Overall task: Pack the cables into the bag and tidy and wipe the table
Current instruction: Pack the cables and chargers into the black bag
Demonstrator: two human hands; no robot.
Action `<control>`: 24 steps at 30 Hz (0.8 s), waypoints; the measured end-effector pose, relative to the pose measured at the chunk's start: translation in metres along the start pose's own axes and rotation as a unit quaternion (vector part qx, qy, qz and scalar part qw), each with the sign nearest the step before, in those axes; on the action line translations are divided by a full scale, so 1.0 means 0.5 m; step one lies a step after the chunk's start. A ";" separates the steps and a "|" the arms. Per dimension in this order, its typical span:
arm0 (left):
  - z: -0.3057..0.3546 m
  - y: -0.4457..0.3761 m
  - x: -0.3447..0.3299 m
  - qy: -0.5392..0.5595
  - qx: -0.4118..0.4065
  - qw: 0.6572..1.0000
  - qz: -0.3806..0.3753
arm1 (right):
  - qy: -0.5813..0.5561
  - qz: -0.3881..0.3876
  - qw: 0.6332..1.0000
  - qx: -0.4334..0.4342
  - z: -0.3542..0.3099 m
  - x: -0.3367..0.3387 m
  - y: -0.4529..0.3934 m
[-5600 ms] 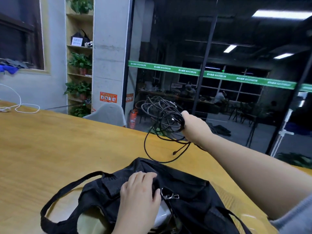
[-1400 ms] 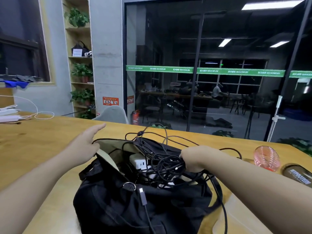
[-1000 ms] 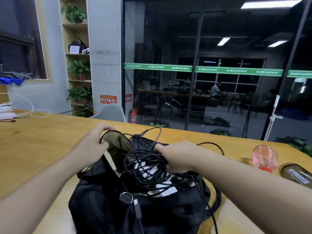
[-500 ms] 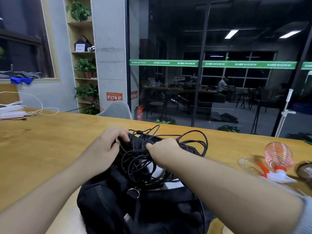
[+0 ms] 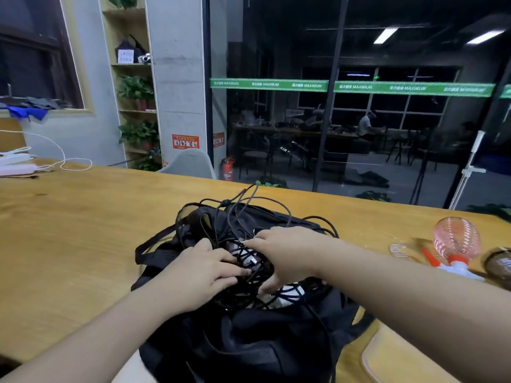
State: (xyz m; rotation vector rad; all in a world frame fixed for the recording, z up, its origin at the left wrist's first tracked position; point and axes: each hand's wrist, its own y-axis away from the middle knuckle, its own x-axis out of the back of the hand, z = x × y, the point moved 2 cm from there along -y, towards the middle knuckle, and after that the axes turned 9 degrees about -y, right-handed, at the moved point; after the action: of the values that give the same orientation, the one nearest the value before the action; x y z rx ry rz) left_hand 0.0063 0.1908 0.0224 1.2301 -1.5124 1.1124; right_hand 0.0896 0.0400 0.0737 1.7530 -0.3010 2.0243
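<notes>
From the head view, a green strip (image 5: 351, 86) across the glass wall repeats the word MAXIMUM; the black bag (image 5: 249, 341) lies on the wooden bench (image 5: 69, 239), its long axis running away from the person, mouth upward; a tangle of black cables (image 5: 249, 217) sits in that mouth, loops spilling over the far rim; the left hand (image 5: 199, 275) presses down on the tangle with fingers fairly straight; the right hand (image 5: 287, 252) rests on it, fingers spread, thumb hooked among the strands; a pink spray bottle (image 5: 456, 244) lies to the right; a white power strip (image 5: 16, 170) sits far left
</notes>
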 end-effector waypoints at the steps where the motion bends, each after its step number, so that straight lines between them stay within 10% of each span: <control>1: 0.004 -0.001 -0.002 -0.012 0.000 1.000 -0.004 | 0.010 0.009 1.000 0.012 0.003 0.006 0.016; 9: 0.011 0.000 -0.009 -0.022 0.015 0.999 -0.025 | -0.079 0.064 0.976 0.191 -0.029 -0.022 0.141; 24: 0.023 0.033 -0.018 -0.016 0.027 0.999 -0.025 | -0.156 -0.022 0.963 0.217 -0.068 -0.097 0.257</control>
State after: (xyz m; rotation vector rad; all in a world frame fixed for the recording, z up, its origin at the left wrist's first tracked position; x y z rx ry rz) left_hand -0.0095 0.1836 0.0095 1.3214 -1.4764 1.1128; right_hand 0.0049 -0.0669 0.0359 2.3283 0.1005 1.8765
